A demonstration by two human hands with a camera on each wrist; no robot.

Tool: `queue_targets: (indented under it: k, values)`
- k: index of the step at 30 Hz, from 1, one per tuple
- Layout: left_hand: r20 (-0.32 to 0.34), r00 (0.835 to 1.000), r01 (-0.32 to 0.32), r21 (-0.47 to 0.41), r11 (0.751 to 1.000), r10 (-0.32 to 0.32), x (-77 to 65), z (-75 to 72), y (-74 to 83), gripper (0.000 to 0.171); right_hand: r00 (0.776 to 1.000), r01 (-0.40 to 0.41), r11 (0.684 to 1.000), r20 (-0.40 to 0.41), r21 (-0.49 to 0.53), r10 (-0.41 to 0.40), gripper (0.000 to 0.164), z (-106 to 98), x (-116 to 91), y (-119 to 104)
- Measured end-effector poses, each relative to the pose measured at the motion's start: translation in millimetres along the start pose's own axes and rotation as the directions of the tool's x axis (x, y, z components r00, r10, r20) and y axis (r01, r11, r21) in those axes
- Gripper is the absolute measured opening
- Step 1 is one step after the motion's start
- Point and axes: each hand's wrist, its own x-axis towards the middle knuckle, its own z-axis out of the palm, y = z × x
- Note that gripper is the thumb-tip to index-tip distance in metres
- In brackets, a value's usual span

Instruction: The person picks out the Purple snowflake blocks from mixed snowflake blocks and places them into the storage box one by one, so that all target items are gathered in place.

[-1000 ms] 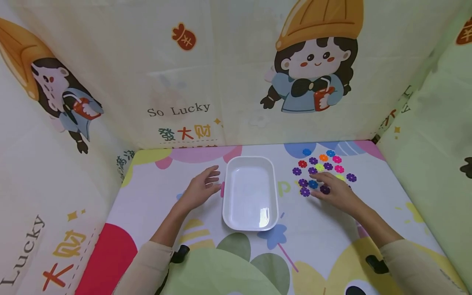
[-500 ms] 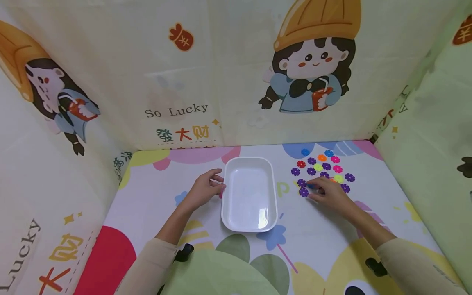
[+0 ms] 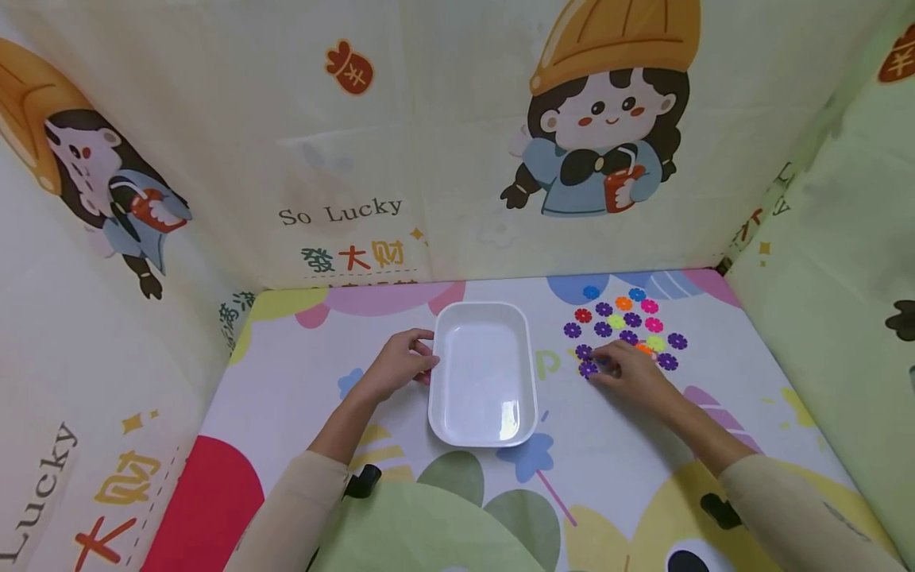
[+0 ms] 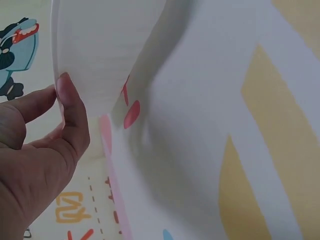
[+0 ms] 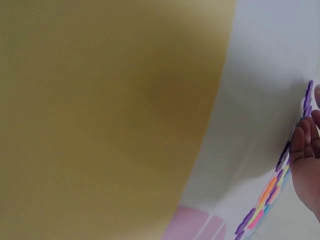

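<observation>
A white rectangular tray (image 3: 482, 373) lies on the patterned tablecloth, with nothing inside it. My left hand (image 3: 396, 365) pinches its left rim; the left wrist view shows the thumb and a finger on either side of the tray wall (image 4: 100, 55). Several flower-shaped discs, mostly purple, spread to the right of the tray. Over their near left side is my right hand (image 3: 632, 377), its thumb and fingers apart around a purple disc (image 3: 588, 369). A second purple disc (image 3: 583, 351) touches the fingertips. The palm hides whatever lies under it.
Other discs lie farther back: a red one (image 3: 582, 315), an orange one (image 3: 623, 303), blue (image 3: 591, 292), pink (image 3: 654, 325) and yellow ones (image 3: 616, 322). A cloth-covered wall (image 3: 457, 159) with printed figures rises behind the table, and others flank it.
My left hand has moved right and taken hold of the tray's rim. My right hand has lowered among the discs and shifted slightly left, covering the blue disc.
</observation>
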Motion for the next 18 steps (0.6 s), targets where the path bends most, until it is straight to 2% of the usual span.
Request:
queue_targets:
  k: [6,18]
  values:
    - [0.014,1.0,0.015,0.007,1.0,-0.015,0.4,-0.4,0.5,0.05,1.0,0.013,1.0,0.009,-0.011,-0.013,0.036,1.4,4.8,-4.3]
    - [0.029,1.0,0.011,0.029,1.0,-0.012,2.4,-0.5,0.4,0.046,0.997,-0.035,0.999,0.067,-0.009,0.035,0.031,1.1,9.1,-10.0]
